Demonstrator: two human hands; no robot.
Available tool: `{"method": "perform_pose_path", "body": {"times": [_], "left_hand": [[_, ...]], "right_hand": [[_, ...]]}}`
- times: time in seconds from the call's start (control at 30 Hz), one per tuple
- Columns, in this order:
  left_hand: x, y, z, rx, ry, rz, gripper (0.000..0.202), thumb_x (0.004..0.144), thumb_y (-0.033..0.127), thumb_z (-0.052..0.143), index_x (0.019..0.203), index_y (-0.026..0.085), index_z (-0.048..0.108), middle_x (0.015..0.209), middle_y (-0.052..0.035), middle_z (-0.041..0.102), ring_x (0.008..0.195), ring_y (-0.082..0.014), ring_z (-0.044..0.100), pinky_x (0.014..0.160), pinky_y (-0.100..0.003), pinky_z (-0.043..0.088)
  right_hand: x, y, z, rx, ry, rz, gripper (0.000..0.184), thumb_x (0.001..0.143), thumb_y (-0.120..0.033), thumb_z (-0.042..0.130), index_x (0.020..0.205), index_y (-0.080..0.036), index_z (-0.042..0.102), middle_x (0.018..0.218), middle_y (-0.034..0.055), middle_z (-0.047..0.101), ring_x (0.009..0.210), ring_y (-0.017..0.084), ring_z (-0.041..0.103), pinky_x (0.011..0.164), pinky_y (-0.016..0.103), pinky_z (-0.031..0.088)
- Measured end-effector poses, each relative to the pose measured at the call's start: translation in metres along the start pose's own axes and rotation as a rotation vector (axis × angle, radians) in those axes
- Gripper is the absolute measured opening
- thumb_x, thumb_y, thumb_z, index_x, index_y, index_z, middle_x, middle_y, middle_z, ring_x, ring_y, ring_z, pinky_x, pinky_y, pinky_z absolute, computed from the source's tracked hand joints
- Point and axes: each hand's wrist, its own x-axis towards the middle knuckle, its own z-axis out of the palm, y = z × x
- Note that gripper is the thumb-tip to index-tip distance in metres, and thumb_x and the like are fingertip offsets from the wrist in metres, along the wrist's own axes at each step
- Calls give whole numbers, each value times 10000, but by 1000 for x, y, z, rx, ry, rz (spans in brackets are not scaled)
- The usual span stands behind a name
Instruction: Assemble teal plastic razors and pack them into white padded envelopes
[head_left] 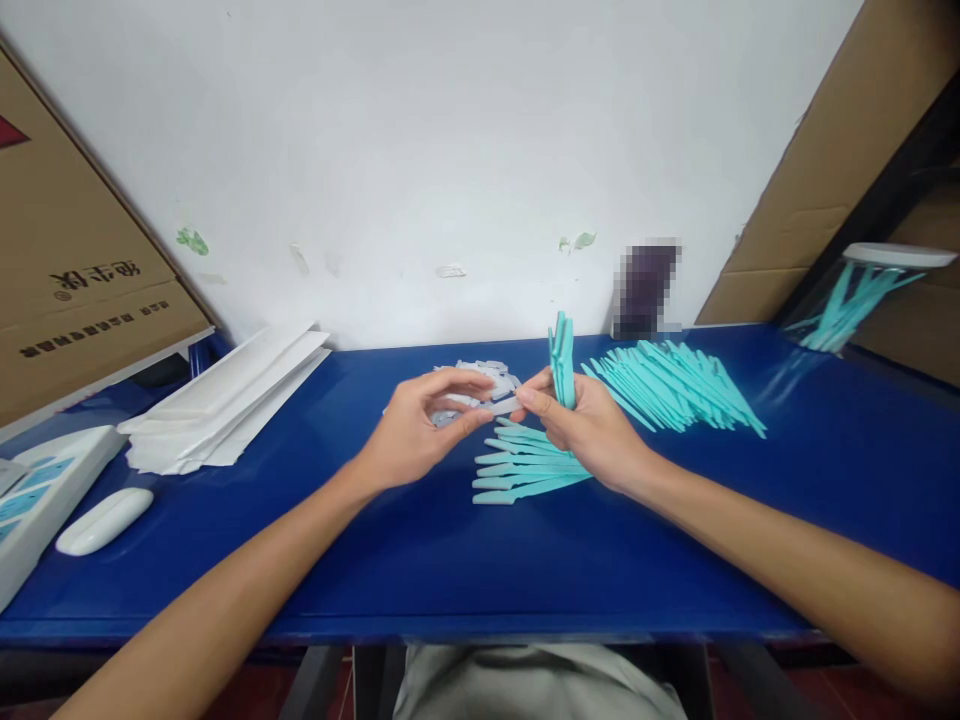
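Observation:
My right hand (589,425) is closed around a small bunch of turquoise eyebrow razors (562,360), held upright. Its thumb and fingertip also pinch one end of a small translucent plastic cap (502,405). My left hand (416,415) has its thumb at the cap's other end, fingers curled round. Just behind the left hand lies a heap of similar translucent caps (480,375), partly hidden by the fingers. Below the hands, several turquoise razors (517,465) with pale ends are spread in a fan. A larger pile of turquoise razors (675,385) lies right of my right hand.
White paper sleeves (225,400) are stacked at left on the blue table (420,570). Nearer stand a white oval case (105,522) and a white device (52,490). A clear jar (840,310) with turquoise razors is at right. Cardboard (82,250) and a wall bound the table.

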Motion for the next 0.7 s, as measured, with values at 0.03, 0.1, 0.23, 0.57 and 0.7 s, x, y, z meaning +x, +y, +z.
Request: {"method": "perform_pose_path", "body": {"times": [0.03,0.1,0.23,0.57,0.7], "left_hand": [[1,-1,-12,177,-69,56,256,890,290,671,1120,181,698,1094,-97,716,983,-213,672,853,-349,563],[2,-5,-37,520,-286,85,229,911,287,613,1094,208,727,1035,-80,710,979,-228,628,875,-373,506],[0,-11,-72,735,-534,-60,205,852,321,655,1013,246,758,981,-55,687,950,-236,582,833,-343,444],[-4,-19,-77,718,-635,-174,111,869,327,678,854,292,782,859,-40,651,862,-219,553,747,-306,387],[-4,-15,-67,774,-648,-112,127,878,252,645,886,264,771,886,-51,653,879,-229,553,754,-316,391]], "right_hand": [[0,-1,-2,-34,18,-11,367,797,-522,732,849,-172,637,761,45,715,413,45,332,406,252,220],[0,-2,-5,-98,41,-18,353,808,-515,721,855,-175,639,760,46,721,435,63,370,428,260,247],[1,-4,-9,-222,84,-39,321,832,-492,698,822,-175,648,730,44,714,540,116,498,518,277,353],[4,-2,-8,-274,78,-52,271,841,-450,690,814,-185,639,750,52,735,734,186,625,736,330,471],[4,1,-9,-247,54,-45,270,848,-451,681,826,-187,632,751,46,729,767,201,651,779,345,478]]}}
